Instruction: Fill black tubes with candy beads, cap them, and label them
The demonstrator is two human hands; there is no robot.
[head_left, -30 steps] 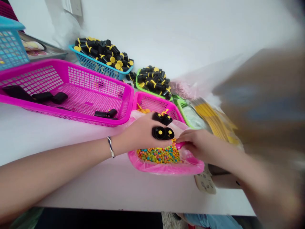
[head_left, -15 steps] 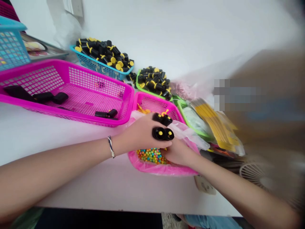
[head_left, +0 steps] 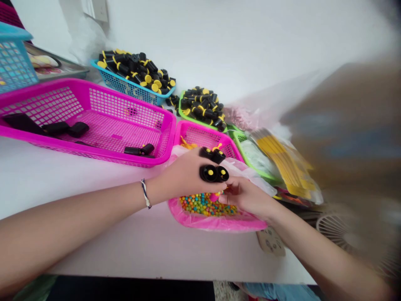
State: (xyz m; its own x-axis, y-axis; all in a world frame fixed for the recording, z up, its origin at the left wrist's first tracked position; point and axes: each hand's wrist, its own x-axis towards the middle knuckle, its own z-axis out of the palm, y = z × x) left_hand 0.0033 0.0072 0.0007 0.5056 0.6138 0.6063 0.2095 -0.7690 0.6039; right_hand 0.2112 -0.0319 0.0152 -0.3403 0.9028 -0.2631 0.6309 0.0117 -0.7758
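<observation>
My left hand [head_left: 188, 175] hovers over a small pink basket [head_left: 219, 221] lined with plastic and filled with several small coloured beads [head_left: 203, 204]. Its fingers are closed on a few black tubes with yellow dots [head_left: 214, 172]. My right hand [head_left: 247, 196] reaches in from the right, just under those tubes, pinching a small pink scoop-like piece [head_left: 214, 197] over the beads. Both hands nearly touch above the beads.
A large pink basket [head_left: 94, 125] with a few black parts lies to the left. A blue basket [head_left: 131, 83] and a green one [head_left: 200, 113] hold black-and-yellow parts. Bagged yellow sticks [head_left: 282, 163] lie right. A small fan [head_left: 344, 230] sits at the right edge.
My right hand dipped left into the beads under the tubes, then drew back slightly right and up with the pink piece showing. My left hand stayed in place.
</observation>
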